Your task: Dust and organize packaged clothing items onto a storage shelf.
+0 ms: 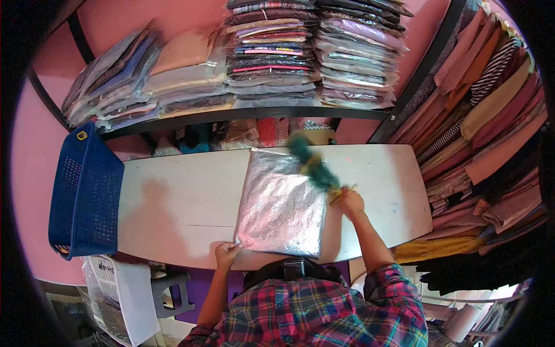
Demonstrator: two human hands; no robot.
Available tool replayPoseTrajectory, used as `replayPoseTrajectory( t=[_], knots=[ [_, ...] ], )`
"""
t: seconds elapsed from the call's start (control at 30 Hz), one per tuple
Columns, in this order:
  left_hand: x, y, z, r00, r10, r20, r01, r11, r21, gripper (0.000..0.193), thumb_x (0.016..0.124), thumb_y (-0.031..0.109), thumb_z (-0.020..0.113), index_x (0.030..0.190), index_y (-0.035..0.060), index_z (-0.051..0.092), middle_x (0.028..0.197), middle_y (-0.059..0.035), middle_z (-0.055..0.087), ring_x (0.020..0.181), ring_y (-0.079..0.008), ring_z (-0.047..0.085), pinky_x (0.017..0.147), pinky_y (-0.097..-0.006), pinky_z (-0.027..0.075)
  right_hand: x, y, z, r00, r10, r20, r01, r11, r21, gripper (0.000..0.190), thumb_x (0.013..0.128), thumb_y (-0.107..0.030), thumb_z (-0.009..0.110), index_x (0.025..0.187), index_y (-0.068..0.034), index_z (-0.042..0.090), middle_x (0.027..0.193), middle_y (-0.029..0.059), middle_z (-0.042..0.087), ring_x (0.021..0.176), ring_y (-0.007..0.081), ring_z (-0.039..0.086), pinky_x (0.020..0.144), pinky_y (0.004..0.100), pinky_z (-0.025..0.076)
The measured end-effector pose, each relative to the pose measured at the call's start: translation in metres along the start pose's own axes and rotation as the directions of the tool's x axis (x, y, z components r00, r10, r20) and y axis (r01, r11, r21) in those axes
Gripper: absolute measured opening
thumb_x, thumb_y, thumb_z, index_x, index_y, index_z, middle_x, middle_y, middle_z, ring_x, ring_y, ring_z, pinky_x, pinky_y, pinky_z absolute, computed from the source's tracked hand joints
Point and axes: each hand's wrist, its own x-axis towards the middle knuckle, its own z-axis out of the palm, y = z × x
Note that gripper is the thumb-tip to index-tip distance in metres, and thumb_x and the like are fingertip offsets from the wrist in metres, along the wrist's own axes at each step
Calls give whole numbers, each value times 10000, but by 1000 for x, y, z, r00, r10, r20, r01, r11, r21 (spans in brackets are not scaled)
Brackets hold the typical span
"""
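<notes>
A clear plastic bag with a folded, silvery grey item inside [279,208] lies flat on the white tabletop [377,195]. At its near left corner, my left hand [226,253] pinches the plastic between thumb and fingers. My right hand [350,201], just beyond the bag's right edge, is closed on the handle of a green and yellow duster [318,171]. The duster is blurred and reaches up and left over the bag's far right corner; whether it touches the plastic I cannot tell.
A blue plastic basket [82,195] stands at the table's left end. Behind, a black-framed shelf [247,113] bears stacks of bagged, folded clothes [273,52]. Clothes [490,108] hang along the right side. A grey stool [171,295] and a white container [130,299] are at the lower left.
</notes>
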Motion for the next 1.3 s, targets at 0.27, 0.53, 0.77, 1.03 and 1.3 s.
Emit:
replayPoseTrajectory(
  t=[0.27,0.53,0.77,1.03,1.3],
  knots=[
    [-8,-6,-17,982,-59,177,46,996,79,186,694,176,653,709,-9,633,603,-44,594,540,-90,532,511,-239,427,-56,-10,32,745,-606,278,609,788,86,288,780,-319,422,989,-167,550,798,140,595,676,314,579,576,422,469],
    [-2,-1,-24,945,-142,293,107,985,132,173,692,148,649,684,-24,631,606,-49,595,550,-102,549,520,-238,445,-23,2,25,994,-102,-26,101,995,-7,281,786,-284,430,981,-118,545,747,147,600,637,323,578,556,437,464],
    [-3,28,-12,917,-191,350,159,980,118,165,669,137,664,637,-21,628,581,-62,596,512,-116,544,507,-233,446,-50,14,52,933,-350,-88,359,925,125,229,773,-277,435,790,-111,591,684,155,590,601,337,563,552,440,451],
    [-4,26,-26,889,-213,406,144,970,194,211,694,172,669,646,-28,621,607,-70,602,539,-119,557,515,-233,450,-78,10,31,986,-118,115,112,992,59,264,784,-278,436,818,-61,581,747,183,600,688,310,594,600,428,473],
    [40,60,17,951,170,258,-101,960,-260,360,711,83,624,1038,-8,503,848,-57,591,697,-134,571,600,-269,474,-88,129,33,878,340,337,-379,62,923,227,851,-276,472,724,-87,481,508,17,432,373,128,390,339,276,327]
  ],
)
